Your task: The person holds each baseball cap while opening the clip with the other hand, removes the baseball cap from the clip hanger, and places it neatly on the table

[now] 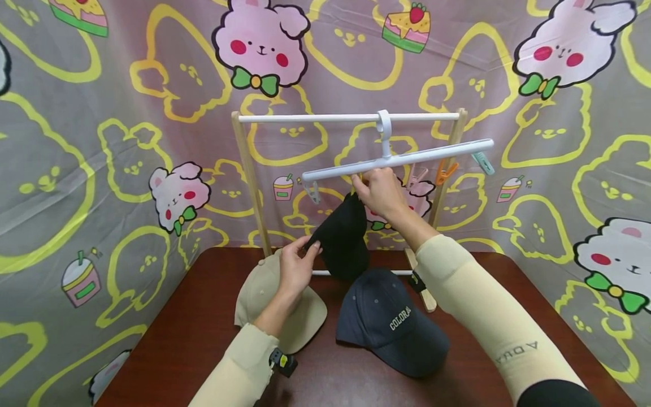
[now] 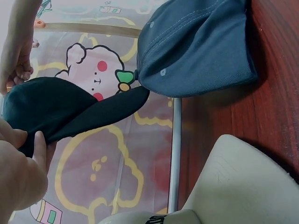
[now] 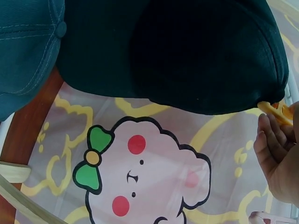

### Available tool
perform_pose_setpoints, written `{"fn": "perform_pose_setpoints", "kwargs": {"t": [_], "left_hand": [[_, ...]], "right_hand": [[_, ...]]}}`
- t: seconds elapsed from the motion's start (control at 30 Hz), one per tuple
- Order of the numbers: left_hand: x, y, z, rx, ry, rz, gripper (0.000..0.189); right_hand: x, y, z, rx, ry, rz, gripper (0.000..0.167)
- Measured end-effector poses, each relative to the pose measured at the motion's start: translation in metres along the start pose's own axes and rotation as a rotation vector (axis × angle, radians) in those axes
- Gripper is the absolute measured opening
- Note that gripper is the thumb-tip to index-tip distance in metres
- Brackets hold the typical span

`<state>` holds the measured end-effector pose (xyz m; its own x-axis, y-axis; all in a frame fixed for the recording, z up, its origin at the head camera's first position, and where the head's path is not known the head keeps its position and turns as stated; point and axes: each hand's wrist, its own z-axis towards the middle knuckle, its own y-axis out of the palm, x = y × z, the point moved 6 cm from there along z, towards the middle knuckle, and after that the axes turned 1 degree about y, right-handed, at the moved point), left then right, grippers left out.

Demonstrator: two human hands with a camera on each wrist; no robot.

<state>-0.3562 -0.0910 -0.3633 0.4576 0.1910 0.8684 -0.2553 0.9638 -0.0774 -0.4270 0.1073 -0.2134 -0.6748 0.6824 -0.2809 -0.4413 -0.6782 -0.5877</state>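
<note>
A black cap (image 1: 343, 240) hangs below a white hanger (image 1: 346, 169), its brim pointing down. My left hand (image 1: 296, 265) pinches the cap's left edge between thumb and fingers, seen close up in the left wrist view. Just under the hanger bar, my right hand (image 1: 381, 192) grips a yellow clothespin (image 3: 275, 112), whose tip is at the cap's upper edge. Several other clothespins hang along the bar, among them a pale one (image 1: 312, 192), an orange one (image 1: 446, 171) and a teal one (image 1: 483, 163). The hanger tilts, its right end higher.
The hanger hooks over the white top rod (image 1: 315, 118) of a wooden-post rack. On the brown table (image 1: 178, 316) lie a beige cap (image 1: 254, 294), partly behind my left hand, and a navy cap (image 1: 368, 316) with lettering. A patterned cloth (image 1: 193, 141) surrounds the back and sides.
</note>
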Motion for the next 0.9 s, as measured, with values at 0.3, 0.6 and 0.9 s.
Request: {"fn": "perform_pose_setpoints", "kwargs": {"t": [0.3,0.6,0.9], "left_hand": [[-0.004,-0.003,-0.004,0.014,-0.01,-0.058,0.018],[-0.021,-0.007,-0.011,0.058,-0.065,-0.008,0.018],[-0.028,-0.007,-0.011,0.071,-0.055,0.002,0.019]], "right_hand": [[-0.002,0.002,0.001,-0.01,-0.009,-0.013,0.054],[0.003,0.009,-0.003,-0.022,0.037,-0.089,0.05],[0.001,0.005,-0.007,0.007,0.003,-0.187,0.049]]}}
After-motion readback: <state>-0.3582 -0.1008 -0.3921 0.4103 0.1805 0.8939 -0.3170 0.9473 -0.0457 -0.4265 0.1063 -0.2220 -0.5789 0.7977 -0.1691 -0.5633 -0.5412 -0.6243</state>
